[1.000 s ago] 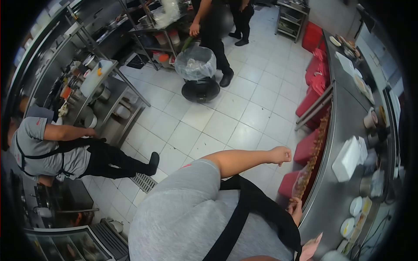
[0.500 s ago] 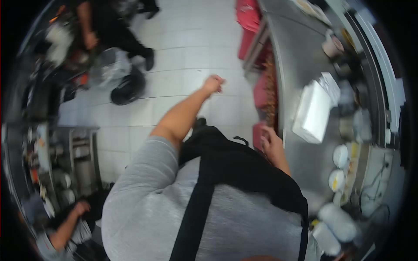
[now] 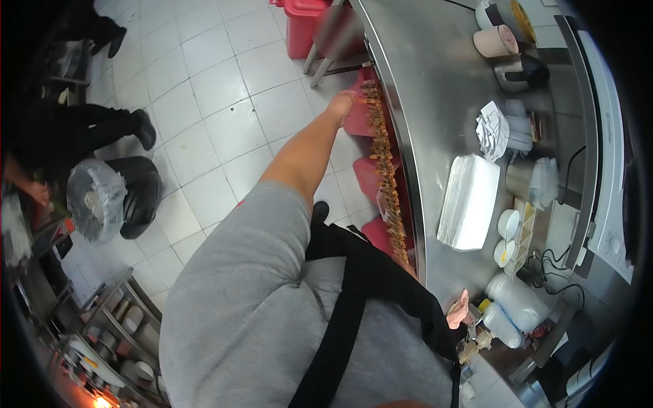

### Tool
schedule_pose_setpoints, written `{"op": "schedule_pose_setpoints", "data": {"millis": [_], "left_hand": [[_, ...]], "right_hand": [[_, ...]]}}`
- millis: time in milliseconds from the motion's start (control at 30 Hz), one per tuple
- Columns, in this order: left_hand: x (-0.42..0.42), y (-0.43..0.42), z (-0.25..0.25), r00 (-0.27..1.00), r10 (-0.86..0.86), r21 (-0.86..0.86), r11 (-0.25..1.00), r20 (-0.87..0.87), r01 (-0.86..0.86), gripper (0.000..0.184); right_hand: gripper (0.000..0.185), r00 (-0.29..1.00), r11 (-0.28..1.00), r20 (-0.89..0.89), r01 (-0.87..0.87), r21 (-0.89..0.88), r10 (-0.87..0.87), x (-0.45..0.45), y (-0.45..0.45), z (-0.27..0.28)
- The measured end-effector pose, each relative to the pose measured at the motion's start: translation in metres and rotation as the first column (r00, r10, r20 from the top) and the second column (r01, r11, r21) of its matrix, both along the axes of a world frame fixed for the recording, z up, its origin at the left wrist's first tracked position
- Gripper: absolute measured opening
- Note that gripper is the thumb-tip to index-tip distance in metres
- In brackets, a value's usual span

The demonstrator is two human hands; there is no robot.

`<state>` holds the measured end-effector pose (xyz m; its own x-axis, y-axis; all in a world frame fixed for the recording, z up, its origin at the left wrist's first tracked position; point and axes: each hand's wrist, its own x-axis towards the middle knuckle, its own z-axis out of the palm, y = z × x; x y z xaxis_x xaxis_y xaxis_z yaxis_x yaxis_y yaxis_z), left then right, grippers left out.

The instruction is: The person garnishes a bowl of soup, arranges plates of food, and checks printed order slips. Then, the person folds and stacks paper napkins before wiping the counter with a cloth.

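A long row of small brown pieces (image 3: 382,160), too small to identify, runs along the near edge of the steel counter, with dark red material beside it. My left hand (image 3: 343,103) reaches out to the far end of this row, its fingertips appearing to touch or nearly touch it. Those fingers are blurred and partly hidden. At the row's near end, only a sliver of my right hand (image 3: 405,264) shows beside the black apron (image 3: 367,265); its fingers are out of sight. Below the row, red containers (image 3: 369,178) stand near the floor.
On the steel counter (image 3: 415,102) lie a white rectangular stack (image 3: 468,202) and a crumpled white paper (image 3: 492,129). Cups, bowls and jugs line its back. A red bin (image 3: 305,28) stands ahead. At left, a co-worker's leg (image 3: 112,129) is near a lined bin (image 3: 95,197).
My view has turned, and the counter is nearer the middle. My left hand has moved from over open floor to the row's far end. My right hand is now mostly hidden.
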<state>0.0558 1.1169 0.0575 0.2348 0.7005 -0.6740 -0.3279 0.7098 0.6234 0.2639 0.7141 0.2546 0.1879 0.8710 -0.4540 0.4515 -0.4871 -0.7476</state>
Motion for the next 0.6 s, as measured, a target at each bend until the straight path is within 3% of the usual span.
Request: {"op": "schedule_pose_setpoints", "data": {"millis": [100,200,300,400,500,567,600], "left_hand": [[0.013,0.043,-0.022,0.995,0.077,-0.022,0.997,0.067,-0.076,0.034],[0.011,0.073,0.006,0.969,0.227,0.095,0.967,0.097,-0.236,0.034],[-0.006,0.099,0.012,0.997,-0.049,0.256,0.966,0.063,0.032,0.032],[-0.039,0.105,0.02,0.917,-0.399,0.341,0.864,0.012,0.371,0.03],[-0.058,0.098,0.002,0.86,-0.508,0.411,0.796,0.056,0.443,0.031],[-0.059,0.086,0.004,0.888,-0.434,0.462,0.825,0.15,0.325,0.031],[-0.064,0.085,0.006,0.907,-0.417,0.488,0.806,0.067,0.335,0.031]], "right_hand": [[0.034,0.983,0.948,0.055,0.185,-0.259,-0.177,0.009,-0.037,0.002],[0.037,0.958,0.872,0.113,0.287,-0.397,-0.264,0.019,-0.078,0.001],[0.039,0.939,0.803,0.151,0.342,-0.488,-0.308,0.027,-0.121,-0.004],[0.041,0.928,0.748,0.16,0.367,-0.553,-0.337,0.03,-0.17,-0.017],[0.043,0.914,0.712,0.155,0.39,-0.584,-0.374,0.028,-0.221,-0.04],[0.045,0.926,0.732,0.134,0.362,-0.577,-0.352,0.025,-0.258,-0.068],[0.046,0.974,0.819,0.113,0.227,-0.527,-0.197,0.023,-0.29,-0.091]]}}
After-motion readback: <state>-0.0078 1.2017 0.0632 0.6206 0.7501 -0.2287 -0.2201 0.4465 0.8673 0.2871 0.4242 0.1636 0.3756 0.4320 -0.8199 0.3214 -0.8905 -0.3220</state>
